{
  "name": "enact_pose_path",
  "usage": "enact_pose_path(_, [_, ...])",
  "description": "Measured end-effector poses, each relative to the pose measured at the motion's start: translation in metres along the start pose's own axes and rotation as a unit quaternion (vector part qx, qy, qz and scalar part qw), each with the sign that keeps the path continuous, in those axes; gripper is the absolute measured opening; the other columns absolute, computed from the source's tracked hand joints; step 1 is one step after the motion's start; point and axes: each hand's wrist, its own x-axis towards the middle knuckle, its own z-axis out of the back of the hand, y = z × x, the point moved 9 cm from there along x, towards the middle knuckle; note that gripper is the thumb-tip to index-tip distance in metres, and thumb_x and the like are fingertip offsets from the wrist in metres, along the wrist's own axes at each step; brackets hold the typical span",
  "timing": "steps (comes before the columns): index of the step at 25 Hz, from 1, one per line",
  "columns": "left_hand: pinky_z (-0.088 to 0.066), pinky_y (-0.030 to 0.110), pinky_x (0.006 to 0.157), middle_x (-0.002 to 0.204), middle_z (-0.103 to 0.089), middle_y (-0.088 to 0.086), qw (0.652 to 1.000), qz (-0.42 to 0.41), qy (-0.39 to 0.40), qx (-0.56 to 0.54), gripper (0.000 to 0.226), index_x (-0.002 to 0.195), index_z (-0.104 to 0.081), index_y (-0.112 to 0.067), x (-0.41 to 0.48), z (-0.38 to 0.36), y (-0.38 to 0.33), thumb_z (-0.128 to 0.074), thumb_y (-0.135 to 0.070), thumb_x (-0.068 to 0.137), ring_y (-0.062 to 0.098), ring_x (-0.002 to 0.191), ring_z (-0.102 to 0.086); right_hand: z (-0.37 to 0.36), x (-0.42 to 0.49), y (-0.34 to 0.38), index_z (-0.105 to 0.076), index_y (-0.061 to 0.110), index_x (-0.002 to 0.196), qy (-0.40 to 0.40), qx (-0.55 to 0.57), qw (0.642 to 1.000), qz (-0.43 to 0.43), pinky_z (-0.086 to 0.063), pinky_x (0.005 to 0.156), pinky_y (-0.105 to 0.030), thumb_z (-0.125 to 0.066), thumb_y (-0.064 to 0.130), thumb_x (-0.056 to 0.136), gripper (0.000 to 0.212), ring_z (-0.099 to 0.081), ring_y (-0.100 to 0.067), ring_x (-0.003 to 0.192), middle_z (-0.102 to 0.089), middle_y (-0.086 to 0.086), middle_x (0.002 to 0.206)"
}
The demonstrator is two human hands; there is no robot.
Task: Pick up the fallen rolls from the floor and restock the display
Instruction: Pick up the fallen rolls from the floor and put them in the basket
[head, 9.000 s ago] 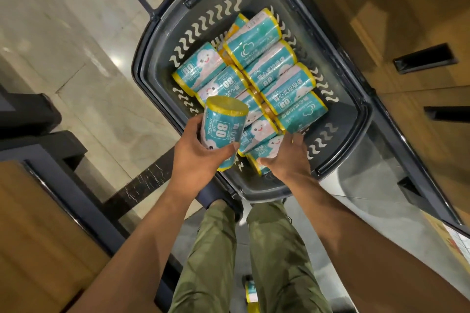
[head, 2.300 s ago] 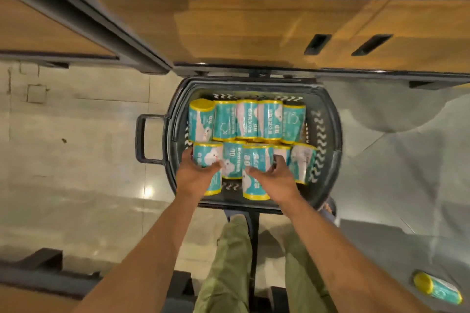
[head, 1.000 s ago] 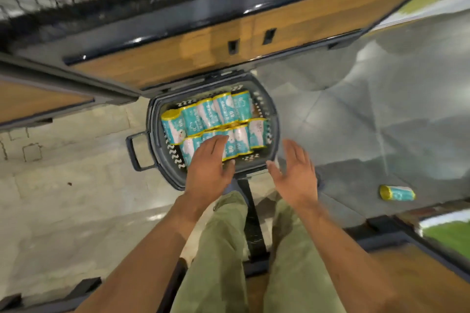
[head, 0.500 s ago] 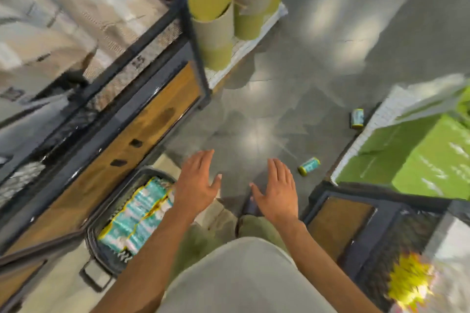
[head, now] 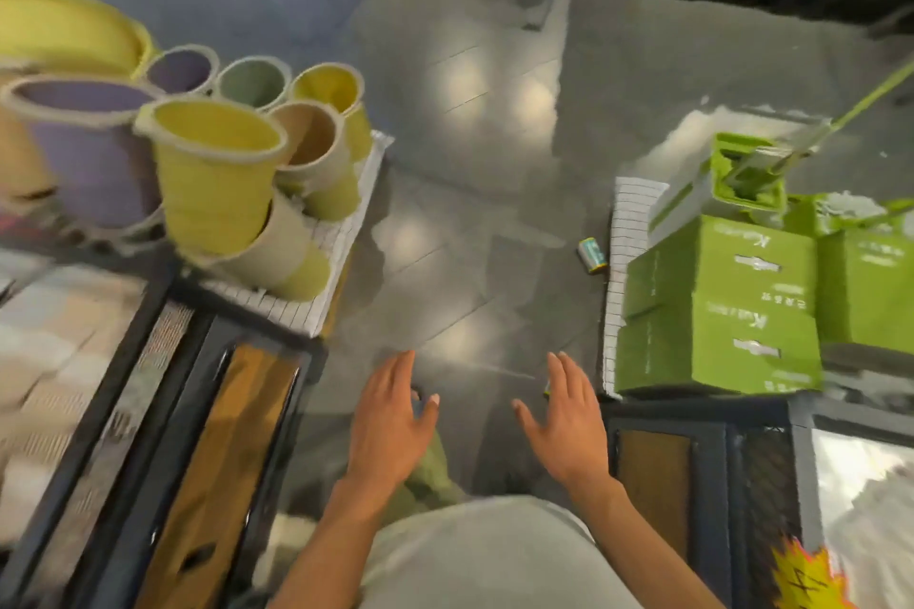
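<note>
Head view, some motion blur. Your left hand [head: 390, 425] and right hand [head: 564, 425] are both flat, with fingers straight and spread. They hold nothing and hang low over the grey floor [head: 445, 213].

Fallen roll [head: 592, 254]: teal wrap, yellow end, lying on its side on the floor. It is on the aisle side of the green cartons [head: 717, 307], just off the edge of the white grid base [head: 625, 232] they stand on. It is well apart from both hands.

Between the green cartons and your right hand, a teal-yellow scrap [head: 547, 390] shows past the forefinger. Too little is visible to tell whether it is a second roll.

Step in hand, as I judge it: close on the roll and lift it.
- Look at the scrap by your right hand first, since it is the nearer one.
- For the roll by the cartons, walk up alongside them and crouch rather than stretching.
- Use the right hand, which is on the cartons' side.
- Come down from above and wrap your fingers round the barrel, not the ends. The tile looks smooth, so a sideways nudge would likely send the roll under the grid base.
- Keep your left hand free for a second roll.

The leaning stack of waste bins [head: 217, 173] stands across the aisle from the cartons, so keep your elbow off it.

The display is not in view.
</note>
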Motion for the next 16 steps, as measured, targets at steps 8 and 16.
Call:
enact_pose_path(8, [-0.038,0.040,0.116,0.152,-0.047,0.008,0.952,-0.234,0.172,0.099,0.069,0.152,-0.040,-0.013,0.220,-0.035,-0.097,-0.065,-0.037,0.091,0.028,0.139,-0.044,0.031,0.036,-0.042,-0.034,0.008,0.157,-0.120,0.078,0.954,-0.264,-0.027,0.123,-0.039,-0.052,0.065,0.090,0.089,-0.032,-0.026,0.149,-0.038,-0.009,0.160])
enact_pose_path(16, [-0.018,0.026,0.120,0.158,-0.040,0.000,0.830,-0.412,0.328,0.183,0.073,0.156,-0.036,-0.020,0.300,-0.172,-0.240,-0.048,-0.051,0.091,0.020,0.147,-0.034,0.023,0.116,-0.157,-0.032,0.009,0.158,-0.158,0.175,0.867,-0.440,-0.026,0.123,-0.037,-0.069,0.053,0.090,0.089,-0.029,-0.024,0.151,-0.037,-0.009,0.161])
